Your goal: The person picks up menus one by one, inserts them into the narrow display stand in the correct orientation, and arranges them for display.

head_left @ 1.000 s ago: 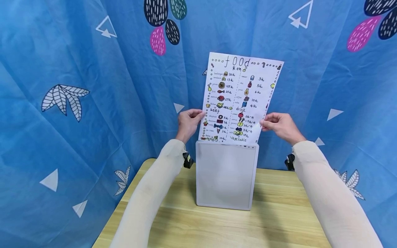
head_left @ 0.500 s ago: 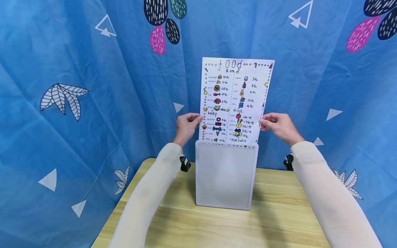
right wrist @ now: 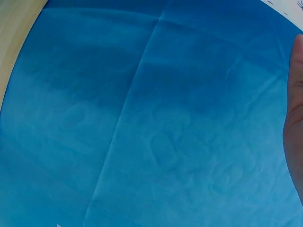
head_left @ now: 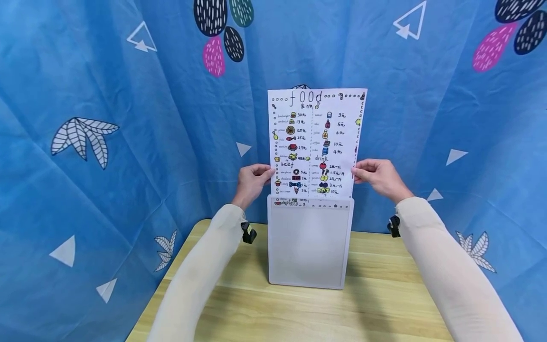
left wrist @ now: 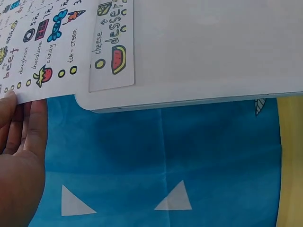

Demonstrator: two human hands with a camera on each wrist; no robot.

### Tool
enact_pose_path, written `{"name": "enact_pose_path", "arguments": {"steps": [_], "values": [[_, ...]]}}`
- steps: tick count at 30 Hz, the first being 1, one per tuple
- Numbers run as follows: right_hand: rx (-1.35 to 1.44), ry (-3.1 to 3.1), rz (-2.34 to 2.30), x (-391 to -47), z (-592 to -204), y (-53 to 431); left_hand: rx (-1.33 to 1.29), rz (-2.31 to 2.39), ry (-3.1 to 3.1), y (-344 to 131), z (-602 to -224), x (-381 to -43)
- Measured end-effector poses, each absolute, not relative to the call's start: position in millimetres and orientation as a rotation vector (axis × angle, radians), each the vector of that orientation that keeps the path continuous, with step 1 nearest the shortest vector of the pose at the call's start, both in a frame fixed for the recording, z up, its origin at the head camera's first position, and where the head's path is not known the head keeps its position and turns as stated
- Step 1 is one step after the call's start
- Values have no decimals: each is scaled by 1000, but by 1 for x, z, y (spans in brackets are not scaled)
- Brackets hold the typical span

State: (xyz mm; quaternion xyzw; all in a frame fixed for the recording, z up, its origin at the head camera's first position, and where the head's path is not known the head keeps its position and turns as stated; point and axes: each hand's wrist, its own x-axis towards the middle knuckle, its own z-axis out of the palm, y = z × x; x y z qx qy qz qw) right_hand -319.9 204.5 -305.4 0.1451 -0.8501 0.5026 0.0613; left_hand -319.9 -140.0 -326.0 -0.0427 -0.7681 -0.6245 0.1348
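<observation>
A hand-drawn paper menu, headed "food", stands upright above a white-framed display stand. Its bottom strip, with the word "dessert", shows through the stand's clear front at the top, inside the frame. My left hand pinches the menu's left edge between thumb and fingers, just above the stand. On the opposite edge my right hand pinches the paper at about the same height. In the left wrist view the menu passes behind the clear front of the stand. The right wrist view catches only a corner of the paper.
The stand rests on a light wooden table with rounded corners. A blue patterned curtain hangs close behind and along the left side. Dark wrist cameras sit at both cuffs.
The menu has come down and to the left, turning from tilted to nearly straight. Its lower edge now lies inside the top of the stand. Both hands moved slightly down and left with it.
</observation>
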Motion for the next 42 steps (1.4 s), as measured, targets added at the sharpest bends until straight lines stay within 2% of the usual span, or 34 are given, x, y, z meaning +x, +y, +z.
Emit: {"name": "enact_pose_path", "arguments": {"steps": [7,23,29,42], "values": [[438,-2605,1508,-321,-306,199,-144,-1819,-2206,-147,-323,-318],[410,-2668,1479,-320,-302,198,-159,-1721,-2148,-144,-274,-328],[370,-2643,1454,-322,-275,198,-139,-1734,-2156,-144,-273,-328],[353,-2460,1525,-328,-193,192,-161,-1736,-2166,-142,-274,-328]]}}
